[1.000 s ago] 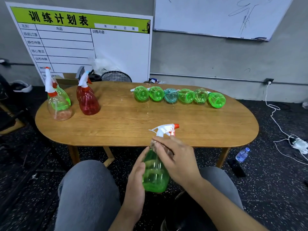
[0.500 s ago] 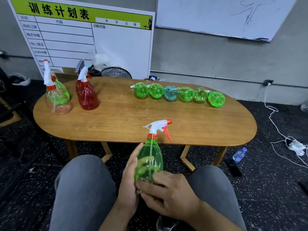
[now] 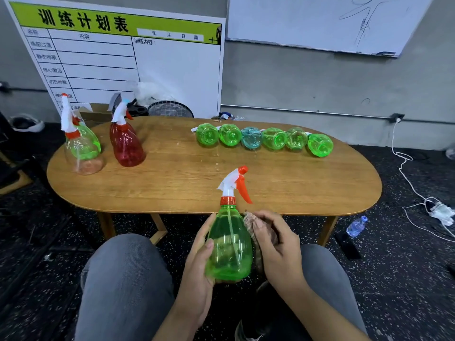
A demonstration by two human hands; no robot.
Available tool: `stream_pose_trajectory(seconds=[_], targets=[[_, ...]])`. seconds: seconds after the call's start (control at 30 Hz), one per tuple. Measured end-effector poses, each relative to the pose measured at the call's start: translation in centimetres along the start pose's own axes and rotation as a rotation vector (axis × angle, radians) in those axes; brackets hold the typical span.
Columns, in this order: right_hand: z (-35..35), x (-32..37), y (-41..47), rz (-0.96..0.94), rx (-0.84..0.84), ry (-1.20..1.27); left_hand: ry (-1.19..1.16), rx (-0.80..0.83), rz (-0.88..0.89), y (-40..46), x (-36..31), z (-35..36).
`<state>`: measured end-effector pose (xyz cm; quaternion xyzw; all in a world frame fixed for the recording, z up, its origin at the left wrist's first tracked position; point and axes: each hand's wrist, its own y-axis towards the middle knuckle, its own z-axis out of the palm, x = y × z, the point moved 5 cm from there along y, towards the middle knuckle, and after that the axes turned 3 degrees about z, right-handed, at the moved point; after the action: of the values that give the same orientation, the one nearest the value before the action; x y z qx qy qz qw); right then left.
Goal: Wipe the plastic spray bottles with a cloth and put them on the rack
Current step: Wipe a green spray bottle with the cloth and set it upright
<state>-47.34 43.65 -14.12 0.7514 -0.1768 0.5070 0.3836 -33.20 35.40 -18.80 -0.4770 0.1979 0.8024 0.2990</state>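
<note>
green spray bottle (image 3: 229, 247) upright | left hand (image 3: 199, 269) grips it | right hand (image 3: 275, 244) pinches cloth (image 3: 250, 223) against it

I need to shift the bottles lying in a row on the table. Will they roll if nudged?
Probably. The row of bottles lie on their round sides on the smooth table, so a nudge may roll them. They look empty, likely light.

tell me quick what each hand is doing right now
Left hand: holding the green spray bottle by its body.
Right hand: holding the cloth against the bottle's side.
</note>
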Motion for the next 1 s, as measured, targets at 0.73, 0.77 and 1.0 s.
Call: stream_pose_trajectory(seconds=[0.73, 0.77, 1.0], targets=[[2.3, 3.4, -3.8, -0.829, 0.444, -0.524, 0.052, -0.061, 0.022, 0.1, -0.2, -0.6], [2.2, 3.4, -3.1, -0.786, 0.423, -0.501, 0.043, -0.075, 0.016, 0.1, -0.2, -0.6], [1.8, 2.3, 1.9, -0.388, 0.121, -0.309, 0.071, -0.037, -0.002, 0.1, -0.2, -0.4]])
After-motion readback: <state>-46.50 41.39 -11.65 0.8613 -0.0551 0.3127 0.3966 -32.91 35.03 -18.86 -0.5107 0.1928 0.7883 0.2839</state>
